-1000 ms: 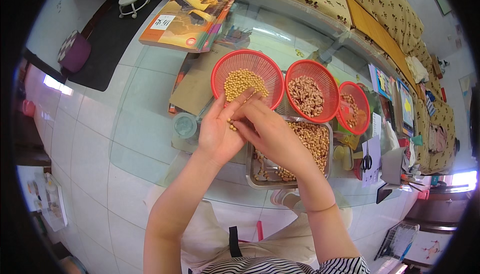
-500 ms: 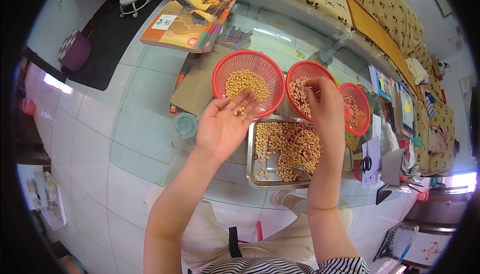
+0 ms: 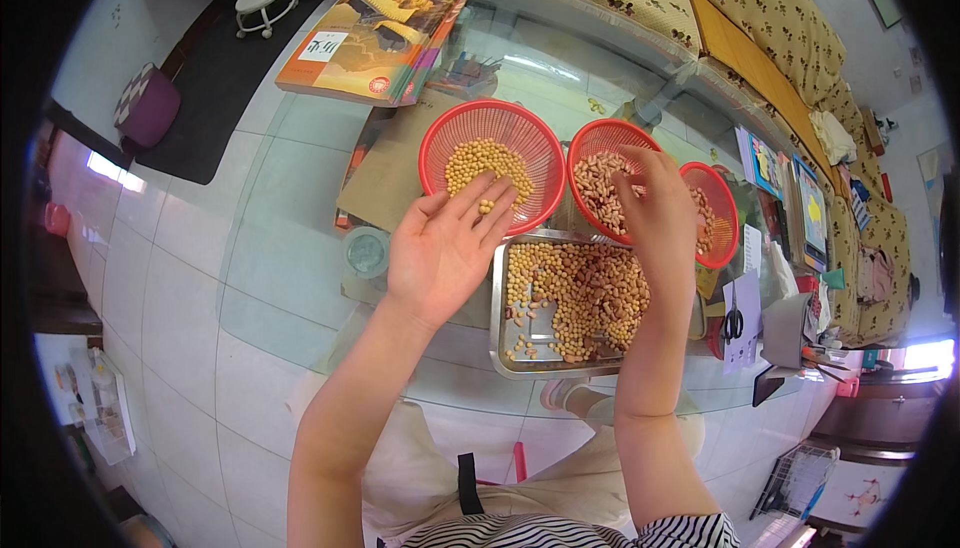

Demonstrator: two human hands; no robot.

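Many small yellow beans [image 3: 470, 163], round, smooth and pale gold, lie heaped at the bottom of the left basket [image 3: 460, 128], a red one with fine mesh walls. Just to its right, the middle basket [image 3: 605, 138], also red, holds pinkish kernels [image 3: 597, 188], longer than the beans, oblong and mottled with paler tones. The right basket [image 3: 724, 188], smaller and red too, carries a thinner spread of brownish pieces [image 3: 706, 230], partly hidden by the wrist. Below them on the glass desk [image 3: 285, 213] sits a rectangular metal tray [image 3: 541, 324], shiny at the rim, with a mixed layer [image 3: 575, 298] of round yellow beans, tan and pinkish kernels and a few dark reddish ones; bare metal shows toward its left side. The left hand [image 3: 437, 248] is open, palm up, its fingertips over the near edge of the left basket, a yellow bean or so seen against the fingers. The right hand [image 3: 662, 210] hangs over the middle basket with fingers bent toward the thumb; whether it pinches anything cannot be told.
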